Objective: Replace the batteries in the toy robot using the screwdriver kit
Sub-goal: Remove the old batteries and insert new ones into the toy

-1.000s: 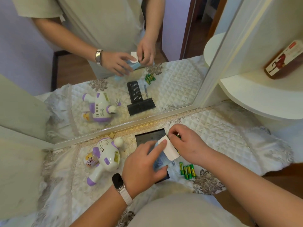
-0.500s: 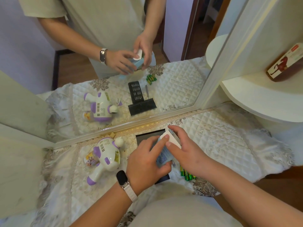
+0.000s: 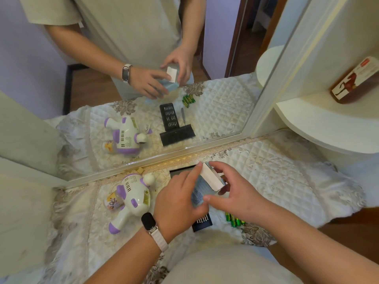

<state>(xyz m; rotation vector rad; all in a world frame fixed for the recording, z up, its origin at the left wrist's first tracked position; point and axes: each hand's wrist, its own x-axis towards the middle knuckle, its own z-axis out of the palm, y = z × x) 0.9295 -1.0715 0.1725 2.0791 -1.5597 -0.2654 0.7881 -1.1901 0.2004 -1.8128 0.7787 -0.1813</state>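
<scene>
Head cam: your L hand (image 3: 178, 203) grips a small blue box (image 3: 197, 194), and your R hand (image 3: 235, 195) pinches its white flap (image 3: 211, 179). Toy robot (image 3: 131, 193) lies just left of your L hand. Green batteries (image 3: 233, 220) sit by your R wrist, w/ screwdriver kit (image 3: 202, 222) under both hands.

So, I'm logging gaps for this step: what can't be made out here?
Head view, outside the mirror:
screwdriver kit: mostly under left hand, right hand and blue box; only its near end shows.
green batteries: partly under the right hand; count unclear.
blue box print: too small to read.
shelf box: cut by the right edge.
</scene>
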